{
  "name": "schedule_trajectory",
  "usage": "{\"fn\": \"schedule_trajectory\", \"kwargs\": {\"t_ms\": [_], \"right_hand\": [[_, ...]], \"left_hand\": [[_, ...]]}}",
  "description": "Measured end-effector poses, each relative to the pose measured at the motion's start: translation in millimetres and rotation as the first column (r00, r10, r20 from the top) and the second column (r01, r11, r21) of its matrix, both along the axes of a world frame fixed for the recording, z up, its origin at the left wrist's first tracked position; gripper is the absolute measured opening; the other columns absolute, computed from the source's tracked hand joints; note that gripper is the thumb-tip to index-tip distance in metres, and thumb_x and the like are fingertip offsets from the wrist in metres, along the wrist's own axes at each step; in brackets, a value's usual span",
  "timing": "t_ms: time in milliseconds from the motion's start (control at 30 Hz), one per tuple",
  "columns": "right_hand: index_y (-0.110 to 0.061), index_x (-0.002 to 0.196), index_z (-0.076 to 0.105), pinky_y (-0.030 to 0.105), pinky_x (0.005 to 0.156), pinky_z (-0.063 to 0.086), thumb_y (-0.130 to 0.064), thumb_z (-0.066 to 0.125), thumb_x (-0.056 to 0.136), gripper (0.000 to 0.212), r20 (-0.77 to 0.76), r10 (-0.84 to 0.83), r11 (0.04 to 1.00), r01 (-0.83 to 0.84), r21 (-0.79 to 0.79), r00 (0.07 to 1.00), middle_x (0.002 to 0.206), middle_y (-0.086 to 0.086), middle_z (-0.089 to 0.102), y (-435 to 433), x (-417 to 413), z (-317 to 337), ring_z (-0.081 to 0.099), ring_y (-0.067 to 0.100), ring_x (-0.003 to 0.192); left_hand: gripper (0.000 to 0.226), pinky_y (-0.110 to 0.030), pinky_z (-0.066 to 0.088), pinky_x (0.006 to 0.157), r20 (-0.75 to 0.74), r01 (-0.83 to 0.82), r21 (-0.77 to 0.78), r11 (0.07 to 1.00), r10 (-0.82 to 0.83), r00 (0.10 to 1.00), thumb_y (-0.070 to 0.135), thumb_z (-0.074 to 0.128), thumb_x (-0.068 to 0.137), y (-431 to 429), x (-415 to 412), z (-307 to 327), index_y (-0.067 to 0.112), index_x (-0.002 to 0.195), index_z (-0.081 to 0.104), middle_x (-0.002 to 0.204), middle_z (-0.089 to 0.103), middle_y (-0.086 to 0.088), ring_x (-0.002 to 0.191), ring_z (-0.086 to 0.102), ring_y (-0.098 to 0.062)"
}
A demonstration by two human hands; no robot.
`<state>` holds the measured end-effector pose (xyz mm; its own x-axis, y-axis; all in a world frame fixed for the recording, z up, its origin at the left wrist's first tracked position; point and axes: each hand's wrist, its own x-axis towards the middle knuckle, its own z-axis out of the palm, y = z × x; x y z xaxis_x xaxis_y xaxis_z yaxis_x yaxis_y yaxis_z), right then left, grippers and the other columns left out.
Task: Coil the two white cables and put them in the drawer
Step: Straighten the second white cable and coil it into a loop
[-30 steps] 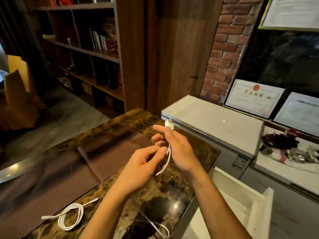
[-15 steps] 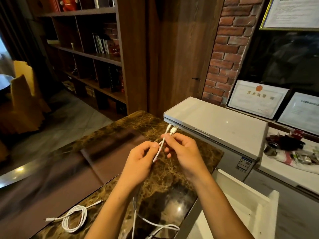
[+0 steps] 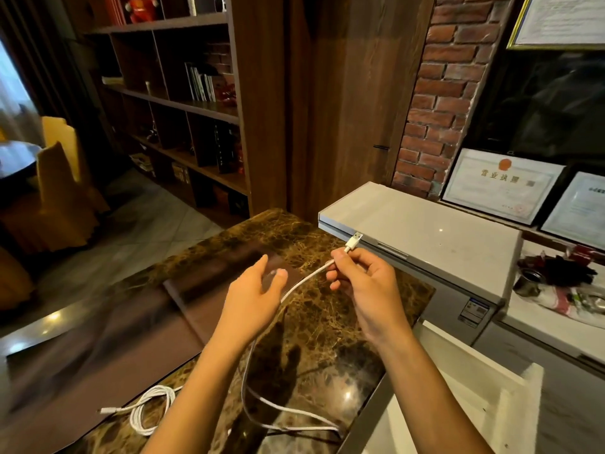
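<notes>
leftmost, near the near left edge of the glossy, brown-veined marble counter (image 3: 327,322), the coiled cable (image 3: 147,411), thin, white and wound in a loose round bundle, is laid flat. over the counter's middle the left hand (image 3: 252,299) is held with fingers spread and relaxed, with nothing gripped. the loose cable (image 3: 304,280) is passed just beside its palm, and its slack is draped in open loops on the counter's near part. just below the flat metal usb plug (image 3: 355,240), this cable is pinched by the right hand (image 3: 366,286). right of the counter a boxy white drawer (image 3: 484,385) is pulled open. beyond it a smooth grey chest freezer (image 3: 425,231) is set.
</notes>
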<state>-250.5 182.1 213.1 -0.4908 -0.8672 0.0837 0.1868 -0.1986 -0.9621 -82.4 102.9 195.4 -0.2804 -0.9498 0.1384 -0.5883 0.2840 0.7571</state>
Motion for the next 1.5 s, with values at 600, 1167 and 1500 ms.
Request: {"fn": "schedule_trajectory", "kwargs": {"t_ms": [600, 1167, 1500], "right_hand": [[-0.025, 0.145, 0.051, 0.038, 0.124, 0.025, -0.025, 0.055, 0.101, 0.044, -0.906, -0.193, 0.979, 0.134, -0.153, 0.378, 0.157, -0.001, 0.042, 5, -11, 3, 0.034, 0.01, 0.146], [-0.015, 0.077, 0.062, 0.029, 0.046, 0.015, -0.035, 0.039, 0.108, 0.044, -0.074, 0.543, 0.83, -0.521, 0.197, 0.837, 0.055, -0.006, 0.032, 29, 0, 5, 0.022, 0.008, 0.045], [-0.012, 0.086, 0.054, 0.019, 0.037, 0.017, -0.032, 0.044, 0.104, 0.028, 0.353, 0.63, 0.776, -0.551, -0.306, 0.692, 0.055, -0.007, 0.027, 31, -3, 31, 0.019, 0.005, 0.041]], "left_hand": [[0.018, -0.028, 0.053, 0.075, -0.115, 0.266, -0.285, 0.921, -0.309, 0.944, 0.031, 0.06, 0.1, 11, -31, 15, 0.024, 0.105, 0.076, 0.09, 0.071, 0.01, 0.083, 0.064, -0.006], [0.03, -0.033, 0.049, 0.064, -0.228, 0.324, -0.331, 0.886, -0.409, 0.884, 0.036, 0.057, 0.101, 6, -60, 42, 0.017, 0.079, 0.066, 0.068, 0.063, 0.003, 0.065, 0.059, -0.016], [0.041, -0.027, 0.043, 0.056, -0.485, 0.338, -0.1, 0.936, -0.342, 0.805, 0.017, 0.052, 0.105, 28, -81, 14, 0.016, 0.064, 0.057, 0.058, 0.059, 0.006, 0.058, 0.053, -0.006]]}}
